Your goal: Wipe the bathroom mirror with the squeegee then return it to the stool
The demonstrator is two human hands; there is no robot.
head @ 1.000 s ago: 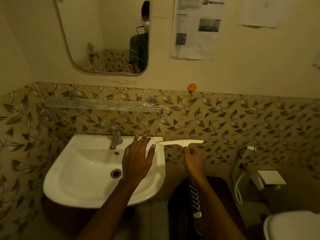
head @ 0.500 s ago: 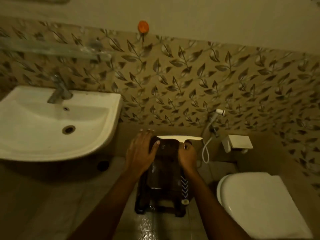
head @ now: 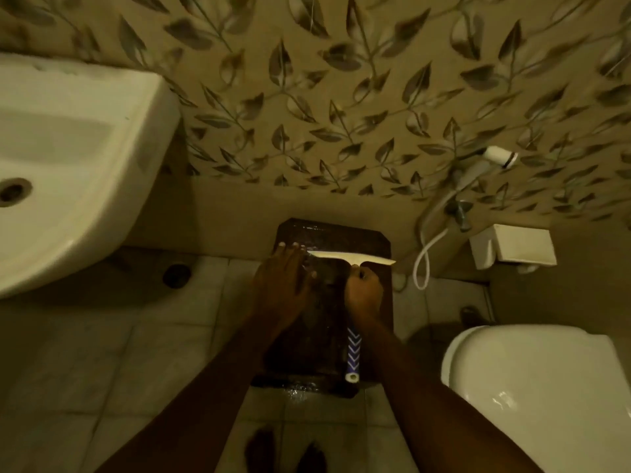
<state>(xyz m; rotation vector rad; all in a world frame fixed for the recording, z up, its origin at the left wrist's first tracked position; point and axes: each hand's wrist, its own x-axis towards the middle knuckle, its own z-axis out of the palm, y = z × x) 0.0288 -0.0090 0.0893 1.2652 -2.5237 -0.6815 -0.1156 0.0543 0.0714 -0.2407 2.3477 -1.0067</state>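
Observation:
The squeegee (head: 351, 258) has a white blade and a blue-and-white striped handle. My right hand (head: 362, 295) is closed around its handle just below the blade, over the dark brown stool (head: 333, 233). The handle end sticks out below my wrist, near the stool's front edge. Whether the squeegee touches the stool, I cannot tell. My left hand (head: 285, 283) hovers flat with fingers apart over the stool's left half, fingertips beside the blade's left tip. The mirror is out of view.
A white sink (head: 68, 158) juts out at the left. A white toilet lid (head: 532, 387) fills the lower right. A spray hose (head: 426, 247) and a white paper holder (head: 512, 247) hang on the leaf-patterned wall. The floor is pale tile, wet by the stool.
My view has swung down from the mirror and sink to the floor. Both hands have come down with the squeegee over the stool.

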